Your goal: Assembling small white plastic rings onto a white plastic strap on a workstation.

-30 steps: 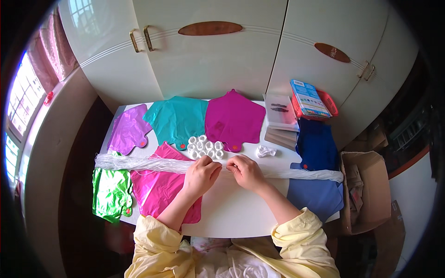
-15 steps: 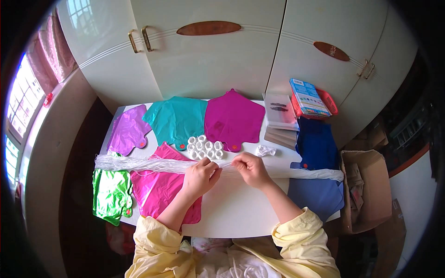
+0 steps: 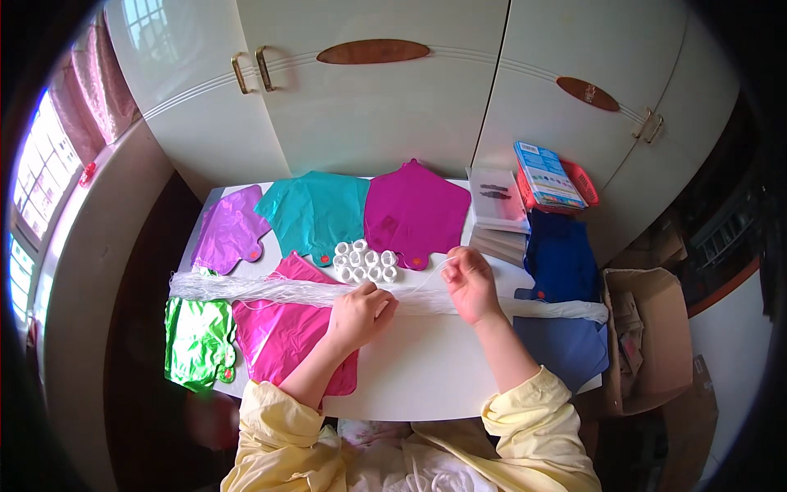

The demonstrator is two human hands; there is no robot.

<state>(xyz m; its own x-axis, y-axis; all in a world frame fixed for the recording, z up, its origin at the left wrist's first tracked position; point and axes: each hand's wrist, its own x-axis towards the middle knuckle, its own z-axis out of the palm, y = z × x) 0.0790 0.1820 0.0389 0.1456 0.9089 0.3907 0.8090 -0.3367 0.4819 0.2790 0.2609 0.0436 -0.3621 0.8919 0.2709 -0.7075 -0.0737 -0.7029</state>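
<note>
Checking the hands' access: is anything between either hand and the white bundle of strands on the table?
Nothing visible. The left hand rests on the white bundle of strands; the right hand pinches a strand lifted from it. The white plastic cups sit just behind, clear.

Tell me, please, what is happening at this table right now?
A person in yellow sleeves works at a white table. The left hand presses on a long bundle of clear strands lying across it, while the right hand pinches one strand and lifts it. Flat foil balloons and a cluster of white cups lie around.
</note>
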